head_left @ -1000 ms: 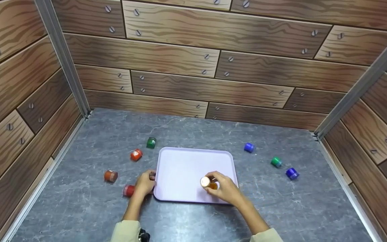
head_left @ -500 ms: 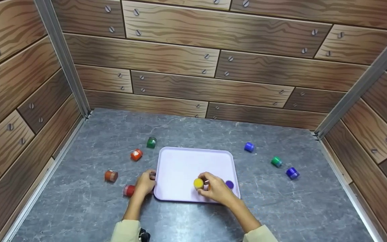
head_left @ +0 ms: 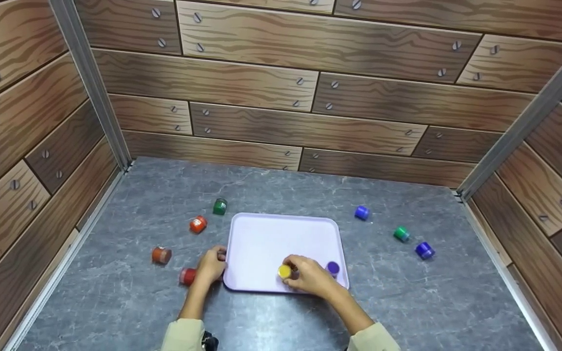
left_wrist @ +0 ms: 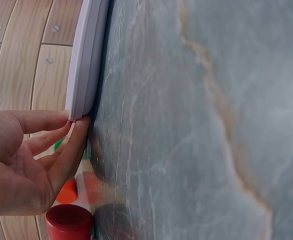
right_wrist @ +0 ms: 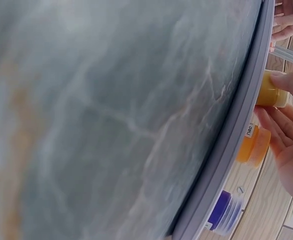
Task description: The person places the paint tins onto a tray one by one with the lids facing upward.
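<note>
My right hand grips a small yellow paint jar over the front part of the lilac tray. In the right wrist view the thumb and fingers are around the jar, which stands upright at the tray's surface. Beside it, an orange paint jar stands on the tray, hidden under the hand in the head view. A purple paint jar stands near the tray's right edge. My left hand pinches the tray's left rim between thumb and fingers. Close to that hand lies a red paint jar.
Left of the tray lie a brown-orange jar, an orange-red jar and a dark green jar. To its right are a blue jar, a green jar and a dark blue jar. Wood-patterned walls enclose the grey table.
My right hand has carried the yellow jar left and down onto the tray's front part, leaving the purple jar uncovered. The left hand stays at the tray's rim.
</note>
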{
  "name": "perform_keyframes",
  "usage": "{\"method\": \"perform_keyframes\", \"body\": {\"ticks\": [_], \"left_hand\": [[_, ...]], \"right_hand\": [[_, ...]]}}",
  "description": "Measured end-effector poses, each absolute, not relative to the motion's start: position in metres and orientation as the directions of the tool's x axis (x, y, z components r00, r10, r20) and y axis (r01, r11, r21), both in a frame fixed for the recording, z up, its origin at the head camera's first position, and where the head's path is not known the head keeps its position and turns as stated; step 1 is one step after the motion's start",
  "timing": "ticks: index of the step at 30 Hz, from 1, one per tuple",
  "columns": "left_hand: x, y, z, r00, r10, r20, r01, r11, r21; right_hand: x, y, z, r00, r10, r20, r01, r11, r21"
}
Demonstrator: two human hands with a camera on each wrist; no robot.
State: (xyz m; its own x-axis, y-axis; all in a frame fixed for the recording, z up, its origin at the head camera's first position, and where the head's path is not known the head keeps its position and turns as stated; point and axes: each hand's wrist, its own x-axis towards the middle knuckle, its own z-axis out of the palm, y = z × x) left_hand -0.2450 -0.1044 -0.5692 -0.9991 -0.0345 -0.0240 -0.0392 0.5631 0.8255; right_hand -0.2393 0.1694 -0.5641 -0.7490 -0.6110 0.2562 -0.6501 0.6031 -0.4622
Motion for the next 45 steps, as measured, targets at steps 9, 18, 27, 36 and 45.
{"method": "perform_keyframes", "body": {"ticks": [9, 18, 27, 36, 45], "left_hand": [[-0.246, -0.104, -0.570, -0.998, -0.035, -0.050, -0.061, 0.551, 0.832], [-0.244, -0.103, -0.569, -0.997, -0.037, -0.066, -0.076, 0.526, 0.847], [-0.243, -0.105, -0.570, -0.998, -0.024, -0.057, -0.061, 0.524, 0.850], [-0.244, -0.107, -0.569, -0.999, -0.022, -0.028, -0.036, 0.552, 0.833], [-0.245, -0.105, -0.568, -0.999, -0.030, -0.030, -0.041, 0.553, 0.832]], "right_hand": [[-0.239, 0.166, -0.560, -0.755, -0.622, 0.205, -0.638, 0.627, -0.447], [-0.240, 0.165, -0.559, -0.749, -0.639, 0.176, -0.645, 0.644, -0.410], [-0.239, 0.170, -0.550, -0.731, -0.645, 0.222, -0.669, 0.613, -0.420], [-0.250, 0.196, -0.534, -0.708, -0.604, 0.367, -0.705, 0.572, -0.419], [-0.264, 0.241, -0.520, -0.719, -0.539, 0.439, -0.694, 0.596, -0.404]]}}
